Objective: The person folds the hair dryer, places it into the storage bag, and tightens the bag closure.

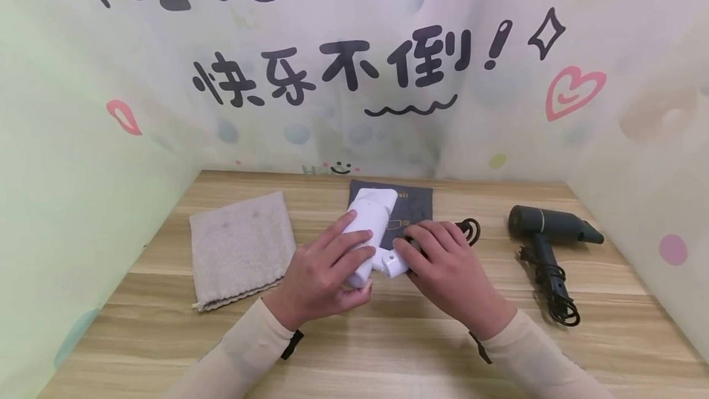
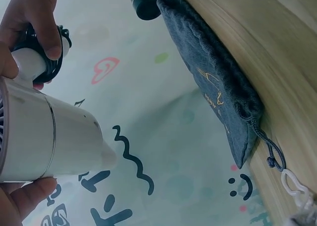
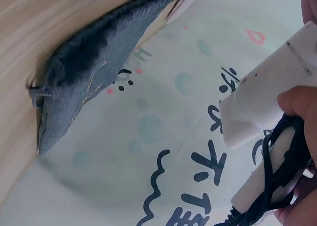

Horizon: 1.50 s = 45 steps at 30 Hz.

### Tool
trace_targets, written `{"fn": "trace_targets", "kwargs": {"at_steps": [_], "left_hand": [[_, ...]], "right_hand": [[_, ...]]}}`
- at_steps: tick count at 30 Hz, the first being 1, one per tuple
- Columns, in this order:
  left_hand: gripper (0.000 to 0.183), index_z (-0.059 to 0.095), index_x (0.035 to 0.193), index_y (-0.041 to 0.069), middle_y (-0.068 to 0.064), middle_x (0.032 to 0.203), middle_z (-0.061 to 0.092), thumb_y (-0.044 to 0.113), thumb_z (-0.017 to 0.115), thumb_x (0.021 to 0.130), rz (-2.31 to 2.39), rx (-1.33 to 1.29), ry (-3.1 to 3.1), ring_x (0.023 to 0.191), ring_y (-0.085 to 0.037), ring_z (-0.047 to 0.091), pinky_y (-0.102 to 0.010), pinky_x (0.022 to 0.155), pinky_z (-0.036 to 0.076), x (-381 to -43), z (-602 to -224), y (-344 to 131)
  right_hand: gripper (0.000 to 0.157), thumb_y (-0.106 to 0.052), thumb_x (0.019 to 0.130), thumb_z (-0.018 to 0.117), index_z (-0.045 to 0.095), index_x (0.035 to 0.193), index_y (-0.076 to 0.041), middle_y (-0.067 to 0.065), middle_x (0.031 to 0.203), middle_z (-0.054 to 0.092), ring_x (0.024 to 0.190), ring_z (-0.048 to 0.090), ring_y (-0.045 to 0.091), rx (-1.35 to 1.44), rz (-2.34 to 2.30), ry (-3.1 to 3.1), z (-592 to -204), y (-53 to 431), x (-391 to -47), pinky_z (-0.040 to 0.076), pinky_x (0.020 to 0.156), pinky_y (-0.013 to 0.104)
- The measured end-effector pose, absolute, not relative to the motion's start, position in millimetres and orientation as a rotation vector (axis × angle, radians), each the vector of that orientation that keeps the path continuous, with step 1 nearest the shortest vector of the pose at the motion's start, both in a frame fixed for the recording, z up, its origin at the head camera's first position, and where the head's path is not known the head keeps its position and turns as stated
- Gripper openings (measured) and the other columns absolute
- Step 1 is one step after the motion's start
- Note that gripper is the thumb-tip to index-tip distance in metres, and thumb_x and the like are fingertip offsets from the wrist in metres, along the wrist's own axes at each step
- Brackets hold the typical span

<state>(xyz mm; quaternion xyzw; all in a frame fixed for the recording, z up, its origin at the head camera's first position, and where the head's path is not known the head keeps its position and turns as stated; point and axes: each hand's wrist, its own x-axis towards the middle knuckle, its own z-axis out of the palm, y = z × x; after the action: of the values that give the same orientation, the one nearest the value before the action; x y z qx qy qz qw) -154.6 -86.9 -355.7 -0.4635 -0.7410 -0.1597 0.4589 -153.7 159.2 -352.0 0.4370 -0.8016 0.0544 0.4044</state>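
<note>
A white hair dryer (image 1: 372, 217) is held above the table between both hands, its nozzle toward the back wall. My left hand (image 1: 318, 273) grips the barrel, fingers across the top. My right hand (image 1: 451, 270) grips the hinged handle (image 1: 394, 263), which is bent toward the barrel. Black cord (image 3: 270, 171) is wound round that handle, with loops sticking out past the fingers. Behind the dryer lies a dark grey drawstring pouch (image 1: 418, 202) with a gold print, partly hidden by the dryer and hand. Both wrist views show the barrel and the pouch apart from each other.
A folded beige towel (image 1: 240, 245) lies on the wooden table (image 1: 376, 350) at the left. On the right rests a dark green hair dryer (image 1: 545, 223), cord bundled at its handle. A printed cloth wall (image 1: 332, 134) encloses the back and sides.
</note>
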Motion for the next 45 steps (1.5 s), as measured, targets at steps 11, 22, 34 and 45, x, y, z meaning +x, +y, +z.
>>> {"fn": "trace_targets", "kwargs": {"at_steps": [11, 22, 34, 45], "left_hand": [[0.028, 0.07, 0.098, 0.007, -0.008, 0.111, 0.068, 0.026, 0.061, 0.08, -0.381, -1.115, -1.773, 0.117, -0.038, 0.06, -0.041, 0.082, 0.057, -151.5, -354.6, -79.3], [0.028, 0.07, 0.099, 0.008, -0.009, 0.113, 0.068, 0.025, 0.06, 0.08, -0.379, -1.15, -1.76, 0.118, -0.037, 0.06, -0.041, 0.082, 0.057, -152.2, -355.0, -79.5], [0.027, 0.07, 0.099, 0.008, -0.008, 0.113, 0.067, 0.025, 0.06, 0.079, -0.395, -1.176, -1.764, 0.118, -0.037, 0.06, -0.04, 0.079, 0.058, -152.5, -353.6, -81.3], [0.028, 0.07, 0.098, 0.007, -0.007, 0.111, 0.068, 0.024, 0.06, 0.078, -0.389, -1.181, -1.724, 0.116, -0.038, 0.062, -0.041, 0.077, 0.058, -150.9, -349.4, -81.2]], "right_hand": [[0.039, -0.007, 0.07, 0.082, 0.058, 0.101, -0.004, 0.016, 0.105, 0.058, 0.099, 0.056, 0.037, 0.993, 0.167, -2.086, -352.6, 153.1, -149.2, 0.044, 0.088, 0.053], [0.043, -0.003, 0.067, 0.084, 0.056, 0.099, -0.004, 0.014, 0.103, 0.056, 0.097, 0.055, 0.035, 1.026, 0.148, -2.076, -352.3, 155.0, -149.8, 0.044, 0.081, 0.05], [0.041, -0.002, 0.066, 0.081, 0.057, 0.099, -0.004, 0.014, 0.102, 0.057, 0.097, 0.056, 0.035, 1.083, 0.163, -2.021, -350.8, 156.0, -152.3, 0.044, 0.078, 0.049], [0.047, -0.005, 0.065, 0.087, 0.056, 0.101, -0.004, 0.013, 0.104, 0.057, 0.099, 0.056, 0.034, 1.131, 0.146, -2.038, -348.0, 158.6, -152.9, 0.043, 0.079, 0.048]]}}
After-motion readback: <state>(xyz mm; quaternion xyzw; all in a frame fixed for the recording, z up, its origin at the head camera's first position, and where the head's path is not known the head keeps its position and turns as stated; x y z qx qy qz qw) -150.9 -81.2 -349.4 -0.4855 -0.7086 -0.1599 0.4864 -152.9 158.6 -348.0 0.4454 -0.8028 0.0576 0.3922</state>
